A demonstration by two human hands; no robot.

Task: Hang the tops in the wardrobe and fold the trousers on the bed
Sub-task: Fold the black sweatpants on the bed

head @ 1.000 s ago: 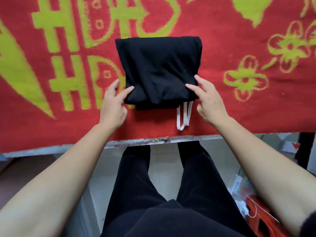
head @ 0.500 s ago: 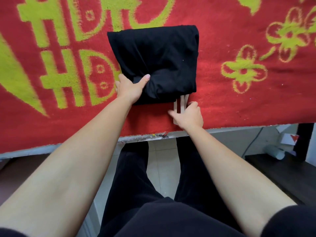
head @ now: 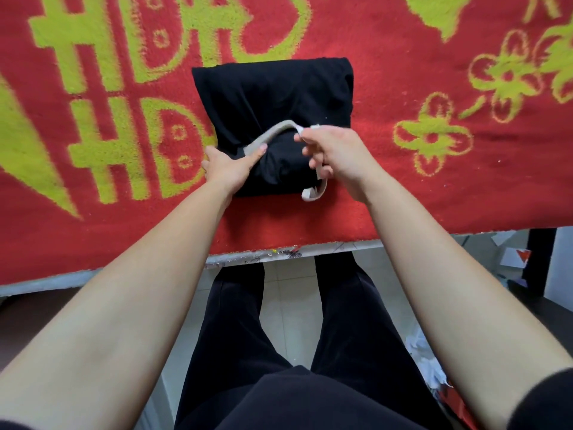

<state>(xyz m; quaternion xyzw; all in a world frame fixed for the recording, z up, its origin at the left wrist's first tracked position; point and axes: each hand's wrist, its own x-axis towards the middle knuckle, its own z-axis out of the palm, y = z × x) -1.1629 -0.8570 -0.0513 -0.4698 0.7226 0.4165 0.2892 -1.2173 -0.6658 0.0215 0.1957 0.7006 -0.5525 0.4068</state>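
Left hand [head: 228, 164] at 7 o'clock corner of trousers [head: 273, 94]: grips bundle, thumb pinning drawstring [head: 274, 129] end. Trousers: folded black square on bed [head: 418, 197], near front edge. Right hand [head: 333, 153] at bundle's 4 o'clock: pinches drawstring, holds it arched over bundle; second loop dangles at 5 o'clock. Step, likely: tidying cord after final fold. Next move calls for tucking cord into fold without opening bundle.

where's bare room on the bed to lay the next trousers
Bare red blanket lies right of the folded black trousers, toward the flower pattern, and left of them over the yellow characters. The near strip by the bed edge is crowded: the left forearm and right forearm cross it.
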